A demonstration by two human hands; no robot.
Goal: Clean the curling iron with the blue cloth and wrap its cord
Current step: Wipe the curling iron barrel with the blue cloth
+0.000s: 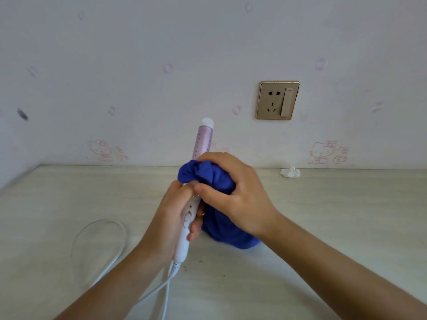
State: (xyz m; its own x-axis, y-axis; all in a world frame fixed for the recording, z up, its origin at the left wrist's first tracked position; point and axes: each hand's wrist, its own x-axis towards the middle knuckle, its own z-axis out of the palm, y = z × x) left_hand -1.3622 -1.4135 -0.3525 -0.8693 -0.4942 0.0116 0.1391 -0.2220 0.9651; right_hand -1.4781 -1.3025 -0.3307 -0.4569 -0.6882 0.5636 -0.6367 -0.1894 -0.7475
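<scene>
The left hand (171,211) grips the iron (203,144) by its handle; the right hand (235,192) clenches the cloth (208,176) around the barrel, mid-wipe. Next, likely: wrapping the cord (125,234) looped at 8 o'clock.

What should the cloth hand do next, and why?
Probably slide the blue cloth up the curling iron toward its tip. The right hand grips it round the lower barrel, the pink part above is bare, and the left hand holds the handle.
</scene>
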